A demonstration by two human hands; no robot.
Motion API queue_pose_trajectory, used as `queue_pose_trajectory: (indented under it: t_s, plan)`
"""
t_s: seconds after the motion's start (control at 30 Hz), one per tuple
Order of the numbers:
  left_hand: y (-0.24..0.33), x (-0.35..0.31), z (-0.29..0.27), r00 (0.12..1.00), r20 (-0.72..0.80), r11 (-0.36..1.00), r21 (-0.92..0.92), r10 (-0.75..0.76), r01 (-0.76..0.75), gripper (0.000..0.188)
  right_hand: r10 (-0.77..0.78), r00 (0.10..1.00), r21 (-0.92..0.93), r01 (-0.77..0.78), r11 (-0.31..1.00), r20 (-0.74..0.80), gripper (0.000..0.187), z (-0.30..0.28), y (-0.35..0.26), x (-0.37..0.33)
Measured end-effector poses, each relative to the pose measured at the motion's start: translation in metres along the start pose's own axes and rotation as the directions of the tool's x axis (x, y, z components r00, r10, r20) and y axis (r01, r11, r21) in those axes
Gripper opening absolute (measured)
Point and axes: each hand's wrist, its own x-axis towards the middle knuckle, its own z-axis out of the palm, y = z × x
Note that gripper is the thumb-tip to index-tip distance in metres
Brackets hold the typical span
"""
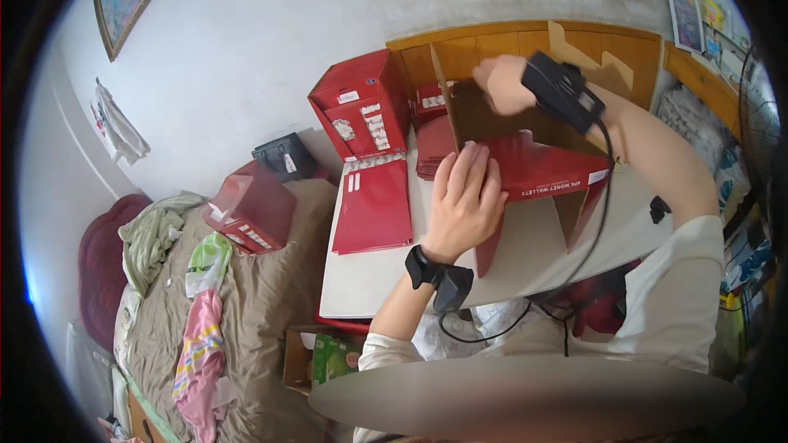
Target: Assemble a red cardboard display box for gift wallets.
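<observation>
A red cardboard box with a brown inside lies partly unfolded on the white table, its flaps standing out on several sides. My left hand rests on the near left part of the box, fingers stretched out against the red cardboard. Over the box's brown inner side, close to an upright flap, is my right hand. Motion smears its fingers, so whether they hold anything does not show. A stack of red card pieces sits just left of the box, partly behind my left hand.
Left on the table stand a filled red display box and flat red sheets. Another red box and clothes lie on the bed. A cable runs down from my right wrist. An open carton is below.
</observation>
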Motion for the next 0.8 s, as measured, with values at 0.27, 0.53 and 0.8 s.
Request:
queue_pose_trajectory:
  t_s: [0.27, 0.53, 0.8]
  plan:
    - [-0.005, -0.007, 0.013, 0.958, -0.255, 0.944, -0.326, -0.131, 0.042, 0.061, -0.253, 0.927, -0.110, 0.292, 0.950, 0.276, 0.041, 0.043, -0.024, -0.033]
    - [-0.007, 0.009, 0.016, 0.902, -0.392, 0.866, -0.497, -0.180, -0.043, 0.070, -0.011, 0.955, 0.137, -0.031, 0.990, 0.296, 0.047, 0.030, -0.035, -0.047]
    - [0.009, 0.015, 0.005, 0.988, -0.144, 0.981, -0.189, -0.062, 0.034, 0.016, -0.002, 0.927, -0.036, -0.013, 0.999, -0.374, 0.036, 0.027, -0.035, -0.105]
